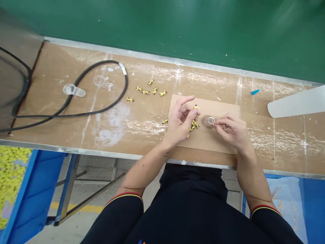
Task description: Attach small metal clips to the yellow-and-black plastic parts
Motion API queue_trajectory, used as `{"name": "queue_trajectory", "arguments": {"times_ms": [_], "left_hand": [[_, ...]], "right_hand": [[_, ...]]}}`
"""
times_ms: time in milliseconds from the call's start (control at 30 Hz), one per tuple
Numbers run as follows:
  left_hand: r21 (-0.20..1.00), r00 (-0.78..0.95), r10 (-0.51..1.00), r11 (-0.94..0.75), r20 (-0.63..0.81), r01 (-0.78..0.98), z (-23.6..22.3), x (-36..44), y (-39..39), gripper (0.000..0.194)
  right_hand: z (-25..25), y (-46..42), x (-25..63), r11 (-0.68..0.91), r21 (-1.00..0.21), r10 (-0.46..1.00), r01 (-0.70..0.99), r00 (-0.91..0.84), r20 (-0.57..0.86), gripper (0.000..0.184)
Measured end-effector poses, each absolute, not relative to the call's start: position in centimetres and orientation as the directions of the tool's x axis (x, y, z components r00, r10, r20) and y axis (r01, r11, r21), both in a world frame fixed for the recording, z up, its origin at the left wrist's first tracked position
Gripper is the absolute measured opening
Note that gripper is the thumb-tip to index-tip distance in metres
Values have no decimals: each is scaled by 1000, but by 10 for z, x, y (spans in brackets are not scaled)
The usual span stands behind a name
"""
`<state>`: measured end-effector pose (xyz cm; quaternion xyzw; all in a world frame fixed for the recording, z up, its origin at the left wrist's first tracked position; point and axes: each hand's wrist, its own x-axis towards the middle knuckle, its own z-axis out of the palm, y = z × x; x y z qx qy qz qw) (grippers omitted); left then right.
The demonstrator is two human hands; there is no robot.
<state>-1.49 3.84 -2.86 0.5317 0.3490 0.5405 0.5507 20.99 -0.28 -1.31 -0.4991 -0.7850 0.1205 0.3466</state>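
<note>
My left hand [180, 120] is closed in a pinch on a small yellow-and-black figure [196, 107], held over a cardboard sheet [215, 144]. Below its fingertips, several similar figures [194, 126] lie bunched on the sheet. My right hand [233, 130] has thumb and forefinger pressed together beside a small clear cup [209, 121]. What that pinch holds, if anything, is too small to make out. Partly covered by the right hand is a heap of tiny pale pieces [225, 128].
More yellow figures [145, 92] lie scattered left of the sheet. A black cable [101, 110] loops across the bench near a clear plastic piece [73, 90]. To the right are a blue cone-shaped tip [255, 92] and a white panel [297, 101]. Blue bins [48, 183] flank the bench below.
</note>
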Motion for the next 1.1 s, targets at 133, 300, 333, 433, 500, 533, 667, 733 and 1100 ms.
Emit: {"name": "queue_trajectory", "arguments": {"times_ms": [133, 300, 333, 433, 500, 533, 667, 733, 1100], "left_hand": [[956, 205, 961, -128, 185, -263, -27, -14, 38, 33], [953, 215, 963, -95, 161, -288, -27, -14, 38, 32], [952, 216, 964, -90, 158, -293, -28, -14, 38, 32], [951, 221, 965, -70, 141, -301, -29, -15, 39, 37], [953, 232, 964, -54, 127, -297, -29, -15, 40, 45], [954, 239, 964, -46, 120, -296, -30, -16, 40, 47], [951, 253, 961, -30, 112, -307, -30, -16, 41, 33], [948, 251, 961, -31, 116, -318, -30, -16, 41, 30], [905, 285, 958, 106, 18, -411, -28, -15, 40, 33]], "right_hand": [[-17, -3, 207, 433, -520, 889, 736, -256, 379, 11], [-16, -3, 207, 422, -497, 893, 758, -255, 370, 11], [-16, -3, 206, 428, -491, 890, 759, -261, 373, 11], [-16, -2, 206, 440, -480, 884, 759, -274, 378, 11], [-16, -2, 206, 434, -483, 888, 761, -270, 373, 11], [-16, -3, 206, 427, -485, 891, 763, -266, 367, 12], [-16, -3, 206, 408, -487, 902, 772, -257, 347, 12], [-17, -3, 206, 400, -486, 905, 777, -253, 341, 12], [-16, -3, 206, 404, -497, 905, 768, -258, 337, 13]]}}
